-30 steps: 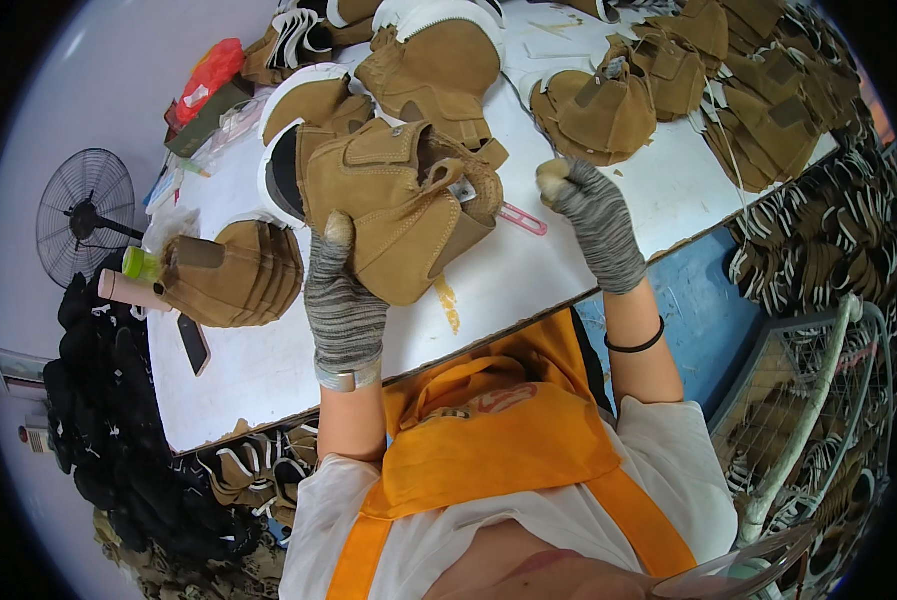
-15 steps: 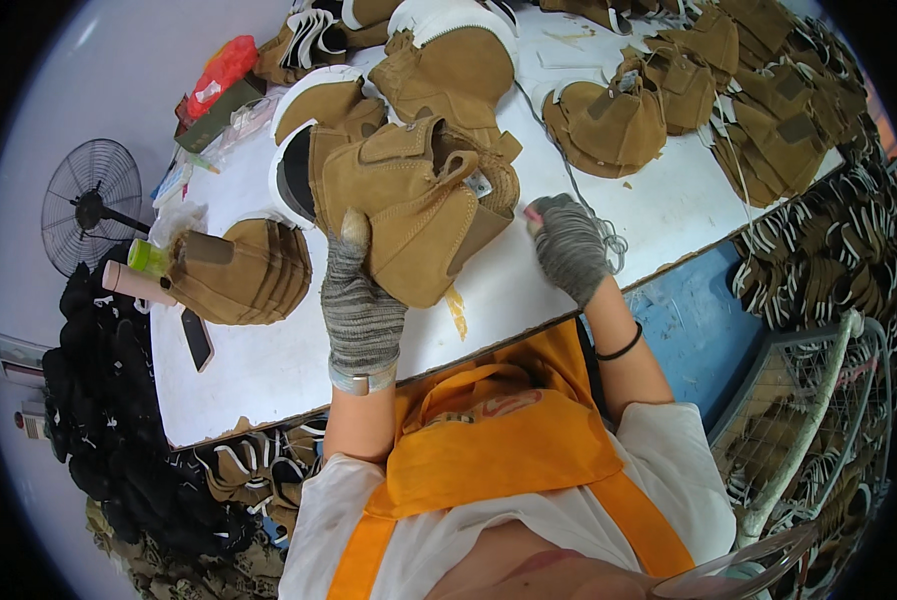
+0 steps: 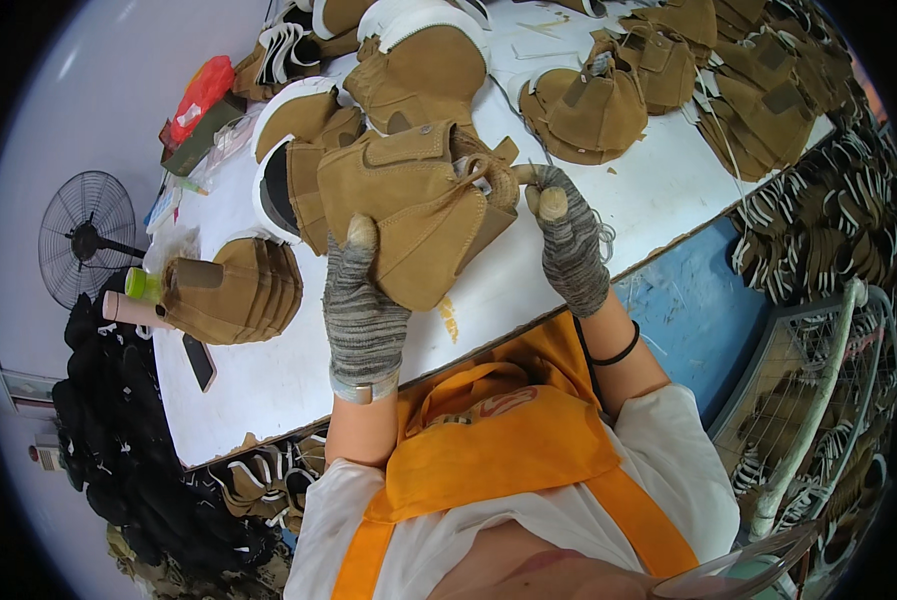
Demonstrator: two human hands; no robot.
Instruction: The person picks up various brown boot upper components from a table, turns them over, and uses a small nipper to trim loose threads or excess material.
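Pale wall curves up on the left side, and a round black fan stands in front of it. Below the fan there is a big heap of black things. On the right, the floor is blue, and a wire cart stands there with brown pieces in it.

White is the color of the table — it has a worn, chipped edge and a yellow smear near the person. At its left end lie a dark phone, a pink bottle and a stack of brown pieces. Farther back, a red bag sits in a dark green box. More brown shoe pieces lie in piles along the back and right.

One tan shoe top is in the middle, over the table and in front of the person's orange apron. The left hand, in a gray striped glove, is clamped on its near side, thumb on top. The right hand wears a glove too and is just beside the other side — I cannot tell if its finger and thumb pinch anything. A thin gray cord lies next to it.
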